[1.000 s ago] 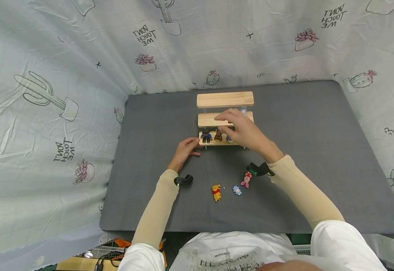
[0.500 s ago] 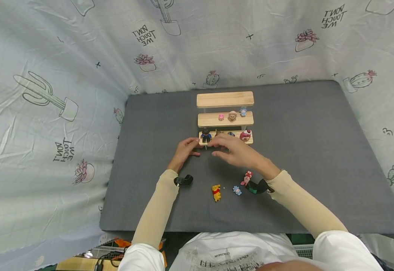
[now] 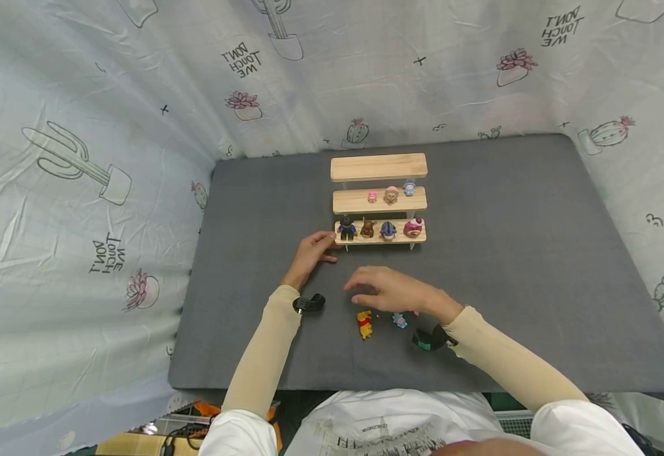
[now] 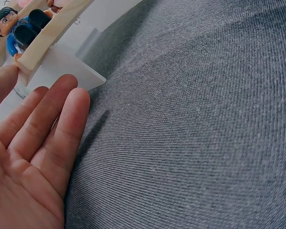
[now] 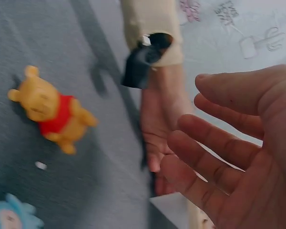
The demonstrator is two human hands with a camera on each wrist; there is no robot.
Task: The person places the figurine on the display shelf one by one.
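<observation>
My left hand (image 3: 310,253) rests at the left end of a three-tier wooden shelf (image 3: 379,201). In the left wrist view its thumb touches the end of the lowest board (image 4: 40,50), while the other fingers reach out, nearly straight, beside the white support. Bent loosely and holding nothing, my right hand (image 3: 391,288) hovers over the table in front of the shelf. Closest to its fingertips lies a yellow Winnie the Pooh figure (image 3: 364,324) in a red shirt. Beneath the palm side is a small light-blue figure (image 3: 400,320); a pink figure (image 3: 415,313) is mostly hidden by the hand.
Along the lowest board stand a black-haired figure (image 3: 346,228), a brown one (image 3: 368,228), a blue one (image 3: 388,230) and a pink-red one (image 3: 413,228). The middle board bears smaller figures (image 3: 391,195). A tiny white speck (image 5: 40,165) lies near Pooh on the grey tablecloth (image 3: 509,253).
My right hand has drawn back from the shelf toward the loose figures, uncovering the figures on the lower two boards. My left hand has stayed at the shelf's left end.
</observation>
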